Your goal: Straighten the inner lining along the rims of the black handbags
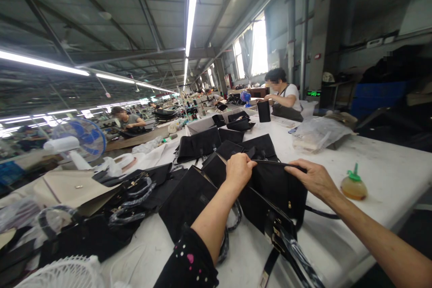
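Note:
A black handbag (275,189) lies on the white table in front of me, its plastic-wrapped handles and gold fittings toward me. My left hand (239,170) pinches the left end of the bag's upper edge. At the right end of that same edge, my right hand (312,177) grips it between thumb and fingers, so the edge runs nearly straight between both hands. Under my left forearm lies another black bag (187,200). More black bags (199,144) are heaped just beyond my hands.
To the right stands a round glue bottle (353,184) with a green nozzle; behind it lies a clear plastic bag (319,132). A beige bag (70,189) and several black ones crowd the left. A white fan (64,274) is close by. A co-worker (286,96) sits across the table (388,157).

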### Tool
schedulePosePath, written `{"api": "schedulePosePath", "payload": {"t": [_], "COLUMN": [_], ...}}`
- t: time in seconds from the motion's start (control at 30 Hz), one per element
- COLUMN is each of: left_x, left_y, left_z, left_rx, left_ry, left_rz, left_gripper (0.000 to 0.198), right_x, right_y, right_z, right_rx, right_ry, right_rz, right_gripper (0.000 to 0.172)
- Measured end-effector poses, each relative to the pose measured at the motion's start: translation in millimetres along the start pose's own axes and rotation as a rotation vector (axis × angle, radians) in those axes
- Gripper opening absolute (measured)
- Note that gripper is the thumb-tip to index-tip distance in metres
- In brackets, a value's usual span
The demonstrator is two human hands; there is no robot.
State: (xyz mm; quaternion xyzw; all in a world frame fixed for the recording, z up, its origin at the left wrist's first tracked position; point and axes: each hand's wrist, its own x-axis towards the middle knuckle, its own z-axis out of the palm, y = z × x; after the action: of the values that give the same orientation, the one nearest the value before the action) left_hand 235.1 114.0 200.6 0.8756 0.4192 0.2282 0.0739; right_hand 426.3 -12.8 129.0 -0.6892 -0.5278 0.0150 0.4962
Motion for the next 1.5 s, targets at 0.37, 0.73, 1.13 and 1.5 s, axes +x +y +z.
{"api": "schedulePosePath", "payload": {"t": [0.37,0.73,1.13,1.5], "left_x": [0,1,-9,-14], "left_y": [5,5,-17,-21], "left_z": [-4.1,-1.9,-2.6,-3.5], "left_rx": [0.056,0.063,-0.053,-0.041], "left_ry": [-0.017,-0.008,0.046,0.036], "left_rz": [-0.03,-0.04,0.099,0.035], "left_gripper": [0.02,0.021,0.014,0.017], "right_x": [15,35,51,49], "right_y": [-19,-51,-50,-47], "right_z": [-5,11,32,30], "right_rx": [-0.39,-0.621,-0.488,-0.451], "right_ry": [-0.079,-0.209,-0.267,-0.242], "right_rz": [-0.067,-0.152,-0.188,-0.181], "right_gripper": [0.024,0.019,0.02,0.021]}}
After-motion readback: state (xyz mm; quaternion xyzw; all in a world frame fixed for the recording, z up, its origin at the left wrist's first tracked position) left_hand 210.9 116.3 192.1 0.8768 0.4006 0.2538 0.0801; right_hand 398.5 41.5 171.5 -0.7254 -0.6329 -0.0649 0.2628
